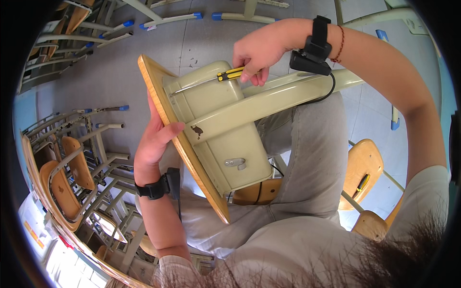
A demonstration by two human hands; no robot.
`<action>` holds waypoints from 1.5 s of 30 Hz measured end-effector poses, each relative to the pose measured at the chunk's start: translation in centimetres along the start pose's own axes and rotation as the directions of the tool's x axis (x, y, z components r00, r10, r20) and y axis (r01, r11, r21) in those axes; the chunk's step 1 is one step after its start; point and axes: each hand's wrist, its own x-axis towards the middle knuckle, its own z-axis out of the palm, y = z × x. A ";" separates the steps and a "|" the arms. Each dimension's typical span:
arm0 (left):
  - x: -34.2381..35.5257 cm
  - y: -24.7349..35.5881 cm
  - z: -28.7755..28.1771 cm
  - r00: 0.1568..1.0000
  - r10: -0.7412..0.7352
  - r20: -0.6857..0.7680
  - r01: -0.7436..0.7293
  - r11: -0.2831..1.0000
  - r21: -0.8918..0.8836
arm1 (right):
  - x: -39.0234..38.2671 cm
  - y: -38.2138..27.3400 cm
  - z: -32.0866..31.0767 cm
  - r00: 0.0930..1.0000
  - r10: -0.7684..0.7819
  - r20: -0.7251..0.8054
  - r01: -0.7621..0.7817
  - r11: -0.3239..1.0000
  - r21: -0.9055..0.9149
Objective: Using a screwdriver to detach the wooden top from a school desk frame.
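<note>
A school desk lies tipped across my lap, with a wooden top [211,201] on the left and a cream metal book box [240,173] and frame bar [230,110] facing up. My left hand [158,134] grips the edge of the wooden top, thumb over its underside. My right hand [252,60] holds a yellow-and-black screwdriver [229,73] above the box, its long shaft reaching left toward the seam beside the top; whether the tip touches a screw I cannot tell. A small silver metal fitting [234,162] is on the box.
Stacks of metal-framed chairs and desks [72,182] crowd the left side. Chair or desk legs with blue feet [177,17] stand beyond the desk. At the right, a wooden seat [361,158] holds a second yellow-and-black tool [362,185].
</note>
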 end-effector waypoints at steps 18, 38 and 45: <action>-0.1 -0.2 -0.2 1.000 -0.017 -0.006 0.017 1.000 -0.020 | -0.6 -1.7 -0.2 0.996 0.063 -0.056 -0.071 0.985 -0.156; -0.1 -0.2 -0.4 1.000 0.003 -0.007 -0.003 1.000 0.001 | -0.5 -0.3 1.0 0.981 -0.078 -0.180 0.038 0.976 -0.214; 0.0 0.0 -0.3 1.000 0.016 0.002 -0.016 0.999 0.028 | -0.9 0.5 3.4 0.874 -0.285 -0.393 -0.020 0.787 -0.616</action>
